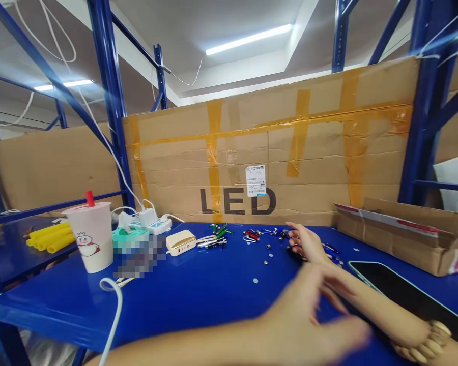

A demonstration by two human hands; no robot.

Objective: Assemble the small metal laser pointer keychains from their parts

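Note:
My left hand point(313, 315) reaches across from the lower left, smeared by motion. Its thumb stands apart from the fingers, with nothing visible between them. It overlaps my right forearm in view; whether they touch I cannot tell. Farther back, my right hand point(306, 243) is over the blue tabletop with its fingers loosely spread. A black item point(295, 254) lies by its fingers, partly hidden. Around that hand are small metal parts point(267, 246), red carabiner clips point(251, 234) and blue clips point(331, 248). Green clips point(221, 231) and silver and black pen-like tubes point(212, 243) lie farther left.
A dark-screened phone or tablet point(412, 300) lies right, before an open cardboard box point(397, 236). Left are a cup point(91, 239) with red straw, cream power bank point(180, 242), power strip point(161, 224) and white cable point(116, 310). Tall cardboard point(236, 152) walls the back.

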